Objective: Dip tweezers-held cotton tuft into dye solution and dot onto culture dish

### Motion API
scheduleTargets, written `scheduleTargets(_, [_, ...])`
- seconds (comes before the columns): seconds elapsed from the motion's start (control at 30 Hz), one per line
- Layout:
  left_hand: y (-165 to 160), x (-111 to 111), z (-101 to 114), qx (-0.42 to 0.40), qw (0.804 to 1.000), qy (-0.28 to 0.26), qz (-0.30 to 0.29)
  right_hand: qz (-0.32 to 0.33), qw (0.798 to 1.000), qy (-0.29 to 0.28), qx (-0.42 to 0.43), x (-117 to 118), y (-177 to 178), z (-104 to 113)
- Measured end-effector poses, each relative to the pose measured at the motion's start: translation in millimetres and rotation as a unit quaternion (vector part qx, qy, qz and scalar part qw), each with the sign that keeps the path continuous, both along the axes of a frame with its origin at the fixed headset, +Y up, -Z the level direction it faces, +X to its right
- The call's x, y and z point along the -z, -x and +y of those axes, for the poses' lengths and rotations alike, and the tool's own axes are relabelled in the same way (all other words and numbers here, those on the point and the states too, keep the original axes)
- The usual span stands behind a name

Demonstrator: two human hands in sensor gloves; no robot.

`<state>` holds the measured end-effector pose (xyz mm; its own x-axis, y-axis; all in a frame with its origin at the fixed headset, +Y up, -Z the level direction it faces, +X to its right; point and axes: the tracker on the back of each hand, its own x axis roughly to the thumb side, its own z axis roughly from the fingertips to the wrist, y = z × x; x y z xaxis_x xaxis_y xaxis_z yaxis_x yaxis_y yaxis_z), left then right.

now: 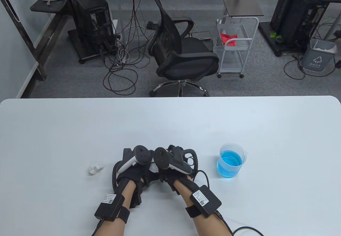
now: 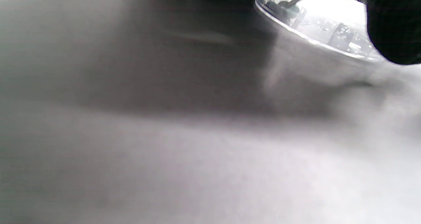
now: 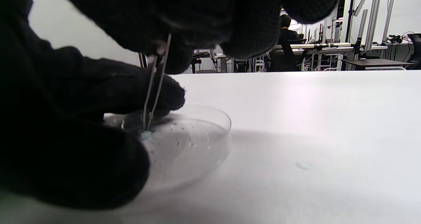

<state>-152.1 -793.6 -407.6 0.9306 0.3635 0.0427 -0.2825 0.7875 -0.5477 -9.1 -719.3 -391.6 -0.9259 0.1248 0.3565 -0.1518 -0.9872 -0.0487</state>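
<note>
My right hand (image 1: 170, 174) pinches metal tweezers (image 3: 157, 86) upright in the right wrist view. Their tips hold a small pale-blue cotton tuft (image 3: 145, 135) that touches the floor of the clear culture dish (image 3: 200, 141). My left hand (image 1: 134, 173) is right beside it, and its gloved fingers (image 3: 131, 92) grip the dish's left rim. The left wrist view shows the dish rim (image 2: 312, 36) and a fingertip (image 2: 391, 30) at it. In the table view both hands cover the dish. A beaker of blue dye (image 1: 230, 161) stands to the right of my hands.
A small heap of white cotton (image 1: 95, 168) lies left of my left hand. A small bluish drop (image 3: 304, 165) sits on the white table (image 1: 170, 124) right of the dish. An office chair (image 1: 181, 52) stands beyond the far edge.
</note>
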Motion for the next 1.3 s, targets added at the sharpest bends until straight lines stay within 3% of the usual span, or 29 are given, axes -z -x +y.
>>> scheduleTargets(0.5, [0,0,0,0.0,1.0,0.001,0.0,-0.02,0.999,-0.044,0.009,1,-4,-4])
scheduleTargets(1.3, [0,0,0,0.0,1.0,0.001,0.0,-0.052,0.997,-0.053,0.017,4,-15,-5])
